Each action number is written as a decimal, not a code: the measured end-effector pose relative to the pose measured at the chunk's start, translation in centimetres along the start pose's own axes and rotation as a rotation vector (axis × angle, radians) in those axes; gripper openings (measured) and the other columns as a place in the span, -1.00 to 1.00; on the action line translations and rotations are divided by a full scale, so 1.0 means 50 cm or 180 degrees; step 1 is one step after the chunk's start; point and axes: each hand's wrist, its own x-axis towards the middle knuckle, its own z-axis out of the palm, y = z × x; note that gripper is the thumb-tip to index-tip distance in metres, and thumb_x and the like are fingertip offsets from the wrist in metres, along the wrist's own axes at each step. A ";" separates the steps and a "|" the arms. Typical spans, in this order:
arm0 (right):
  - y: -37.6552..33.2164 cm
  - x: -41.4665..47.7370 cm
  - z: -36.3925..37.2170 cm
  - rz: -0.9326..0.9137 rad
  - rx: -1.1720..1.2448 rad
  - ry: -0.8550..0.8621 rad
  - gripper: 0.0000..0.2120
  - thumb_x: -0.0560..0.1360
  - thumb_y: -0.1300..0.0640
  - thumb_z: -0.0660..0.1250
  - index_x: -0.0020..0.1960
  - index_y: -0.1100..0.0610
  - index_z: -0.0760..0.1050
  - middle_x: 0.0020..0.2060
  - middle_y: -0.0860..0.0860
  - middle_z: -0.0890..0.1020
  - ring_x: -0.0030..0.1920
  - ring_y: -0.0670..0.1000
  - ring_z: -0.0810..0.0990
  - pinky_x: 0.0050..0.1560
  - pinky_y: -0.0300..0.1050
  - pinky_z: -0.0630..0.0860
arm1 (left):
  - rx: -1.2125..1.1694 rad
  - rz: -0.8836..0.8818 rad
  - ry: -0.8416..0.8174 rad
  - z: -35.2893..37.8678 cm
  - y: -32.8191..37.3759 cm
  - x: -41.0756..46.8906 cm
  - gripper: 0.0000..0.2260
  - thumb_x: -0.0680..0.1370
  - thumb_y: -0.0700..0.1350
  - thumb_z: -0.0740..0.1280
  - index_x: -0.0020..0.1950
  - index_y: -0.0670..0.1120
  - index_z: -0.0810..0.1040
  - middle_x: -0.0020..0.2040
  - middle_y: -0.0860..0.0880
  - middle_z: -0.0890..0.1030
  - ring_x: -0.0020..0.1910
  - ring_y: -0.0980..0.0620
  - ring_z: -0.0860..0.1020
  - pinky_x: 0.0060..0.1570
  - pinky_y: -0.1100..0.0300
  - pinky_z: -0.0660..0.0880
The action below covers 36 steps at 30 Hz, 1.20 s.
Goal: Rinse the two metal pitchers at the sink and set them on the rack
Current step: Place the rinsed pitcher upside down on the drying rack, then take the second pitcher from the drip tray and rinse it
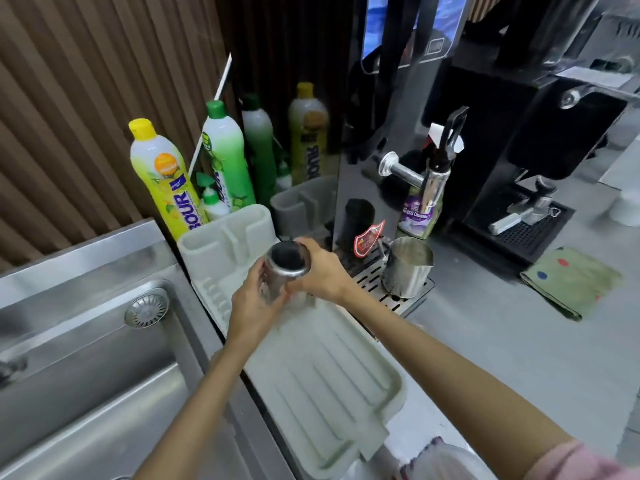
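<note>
Both hands grip one pitcher [285,271] over the rack [322,368]: left [254,306] low, right [320,271] at rim, steadying it. Second pitcher [407,268] waits just right of them.

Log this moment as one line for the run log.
both hands hold pitcher over rack | second pitcher on drip tray | sink empty

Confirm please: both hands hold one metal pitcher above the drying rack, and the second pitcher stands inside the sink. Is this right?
Not quite. The left hand and right hand do hold one metal pitcher above the drying rack, but the second pitcher stands on the drip grate right of the rack, not in the sink. The head view shows it.
</note>
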 end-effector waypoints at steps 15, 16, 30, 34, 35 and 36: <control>0.019 0.099 0.121 -0.0095 -0.0224 -0.0461 -0.13 0.24 0.20 0.53 0.43 0.13 0.16 0.31 0.19 0.40 0.30 0.19 0.39 0.30 0.10 0.38 | 0.1148 0.0052 -0.0141 -0.046 -0.109 0.049 -0.41 0.44 -0.08 0.40 0.39 0.02 0.19 0.23 -0.05 0.57 0.19 -0.16 0.50 0.19 -0.04 0.41; 0.024 0.098 0.119 -0.0044 -0.0208 -0.0503 -0.07 0.25 0.19 0.53 0.47 0.12 0.09 0.35 0.18 0.35 0.35 0.18 0.36 0.34 0.09 0.34 | 0.1172 0.0037 -0.0189 -0.047 -0.107 0.050 -0.40 0.44 -0.05 0.40 0.39 0.03 0.19 0.23 -0.05 0.57 0.19 -0.15 0.51 0.20 -0.05 0.41; 0.171 -0.124 -0.072 0.0129 -0.0380 -0.0196 -0.61 0.45 0.06 0.36 0.25 0.10 0.44 0.19 0.04 0.54 0.13 0.02 0.54 0.02 -0.29 0.44 | 0.0444 0.0704 -0.0587 0.038 0.108 -0.044 -0.65 0.49 -0.19 0.32 0.25 0.03 0.49 0.15 0.16 0.53 0.09 0.14 0.49 0.07 0.51 0.25; 0.213 -0.157 -0.141 0.0671 0.0274 0.0539 -0.70 0.46 0.17 0.36 0.18 0.17 0.47 0.01 0.04 0.57 0.02 0.06 0.59 0.00 -0.18 0.49 | 0.0511 0.1049 -0.1474 0.151 0.172 -0.013 -0.63 0.54 -0.16 0.26 0.35 -0.04 0.41 0.32 0.03 0.48 0.28 0.08 0.43 0.12 0.59 0.14; 0.219 -0.160 -0.155 0.0778 0.0464 0.0718 -0.70 0.46 0.18 0.36 0.17 0.16 0.46 -0.02 0.01 0.55 -0.03 0.04 0.58 -0.05 -0.20 0.48 | 0.0575 0.1062 -0.1574 0.179 0.183 0.002 -0.62 0.55 -0.14 0.24 0.38 -0.05 0.38 0.38 0.01 0.43 0.34 0.05 0.39 0.16 0.53 0.11; 0.225 -0.161 -0.167 0.0860 0.0645 0.0887 -0.72 0.46 0.20 0.35 0.15 0.15 0.45 -0.05 0.00 0.53 -0.06 0.01 0.57 -0.10 -0.23 0.47 | 0.0645 0.1080 -0.1631 0.206 0.193 0.018 -0.61 0.57 -0.12 0.22 0.40 -0.06 0.34 0.42 -0.01 0.38 0.39 0.04 0.33 0.20 0.48 0.09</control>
